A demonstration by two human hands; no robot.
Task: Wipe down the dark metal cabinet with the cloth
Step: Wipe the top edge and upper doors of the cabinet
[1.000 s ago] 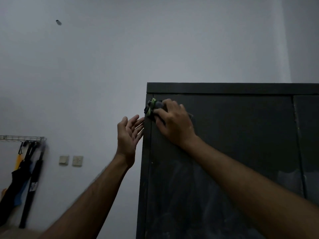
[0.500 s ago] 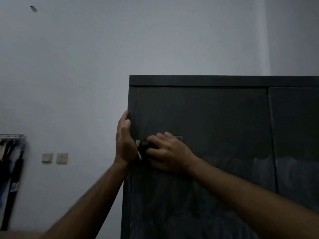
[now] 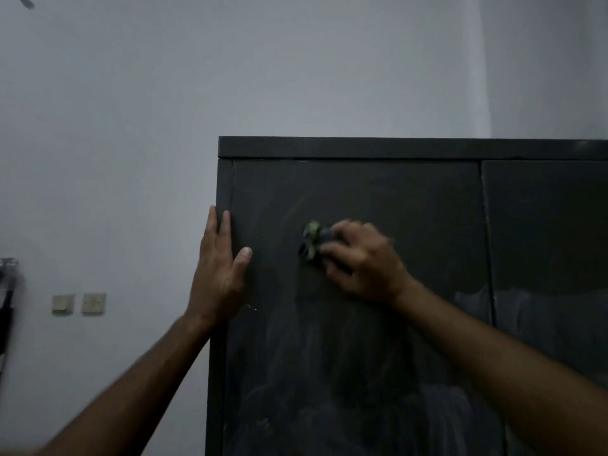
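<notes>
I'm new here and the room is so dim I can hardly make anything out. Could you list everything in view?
cabinet: one, dark metal, right half of view, against the wall; pale dusty streaks low on its doors.
cloth: one, bunched, dark with green, pressed on the left door.
wall: one, pale grey, behind and left of the cabinet.
wall switches: two, off-white, side by side, low on the wall at left.
dark mark: one, top left of the wall; too small to identify.
dark items: at the far left edge, cut off, too blurred to count.
left hand: flat on the cabinet's left edge.
right hand: grips the cloth.
</notes>
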